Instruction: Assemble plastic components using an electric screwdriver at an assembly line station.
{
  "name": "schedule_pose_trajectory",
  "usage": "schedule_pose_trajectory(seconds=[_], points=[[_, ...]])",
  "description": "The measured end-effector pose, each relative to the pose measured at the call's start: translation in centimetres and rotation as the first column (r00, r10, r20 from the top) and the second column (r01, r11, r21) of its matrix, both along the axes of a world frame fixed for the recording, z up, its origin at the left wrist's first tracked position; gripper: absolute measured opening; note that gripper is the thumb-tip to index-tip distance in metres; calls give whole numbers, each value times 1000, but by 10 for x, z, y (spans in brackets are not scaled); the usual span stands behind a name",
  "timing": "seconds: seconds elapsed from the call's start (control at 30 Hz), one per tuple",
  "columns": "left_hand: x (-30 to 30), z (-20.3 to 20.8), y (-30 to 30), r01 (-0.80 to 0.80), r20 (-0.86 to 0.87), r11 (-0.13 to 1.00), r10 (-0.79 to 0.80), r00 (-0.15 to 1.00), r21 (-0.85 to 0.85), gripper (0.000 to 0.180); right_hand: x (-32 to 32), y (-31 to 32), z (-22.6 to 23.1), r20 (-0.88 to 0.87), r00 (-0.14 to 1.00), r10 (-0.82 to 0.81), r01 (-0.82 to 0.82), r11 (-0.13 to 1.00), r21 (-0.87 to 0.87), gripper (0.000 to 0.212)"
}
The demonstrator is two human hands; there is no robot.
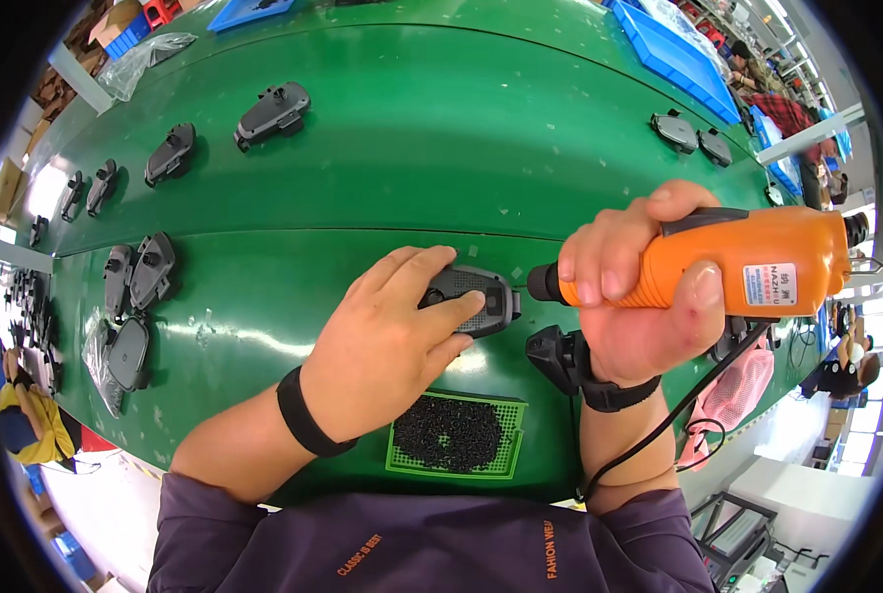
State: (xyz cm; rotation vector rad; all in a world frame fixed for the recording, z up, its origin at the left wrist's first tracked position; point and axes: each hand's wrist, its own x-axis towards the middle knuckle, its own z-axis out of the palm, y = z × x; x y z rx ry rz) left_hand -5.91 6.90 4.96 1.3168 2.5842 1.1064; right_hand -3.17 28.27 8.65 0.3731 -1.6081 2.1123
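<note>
My left hand [387, 331] is closed over a dark grey plastic phone holder [481, 287], its fingers lying across the top and the holder against the table. In my right hand [639, 287] is an orange electric screwdriver [738, 262], held level with my fingers wrapped round its front grip. The black nose of the screwdriver points left, and its thin bit reaches the right end of the holder. Whether the bit sits on a screw is too small to tell. A green perforated tray [515, 435] of small black screws [448, 435] lies just in front of me.
Several similar holders [271, 114] stand across the green table [402, 128], with more [673, 130] at the far right. A black part [555, 356] is beside my right wrist. The screwdriver's black cable [649, 440] runs down past my forearm. Blue trays [673, 59] line the back.
</note>
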Motion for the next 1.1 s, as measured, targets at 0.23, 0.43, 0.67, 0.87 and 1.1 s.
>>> schedule_pose_trajectory(seconds=[0.23,0.43,0.67,0.87,1.1], points=[[3,0,4,16,-73,999,-20,997,-47,35,-5,0,-2,8,1000,8,-8,1000,18,51],[3,4,8,-11,-38,999,10,999,-36,35,-9,-5,-6,35,999,-13,13,1000,3,49],[6,1,7,-4,-51,1000,3,999,-29,35,-16,-11,-10,57,998,21,-13,992,-122,41],[4,-3,9,-12,-71,1000,11,997,-11,34,-23,-3,-9,184,980,79,-82,997,12,40],[4,-3,11,-10,-77,1000,10,997,1,33,-16,-8,-12,95,994,52,-48,998,-43,40]])
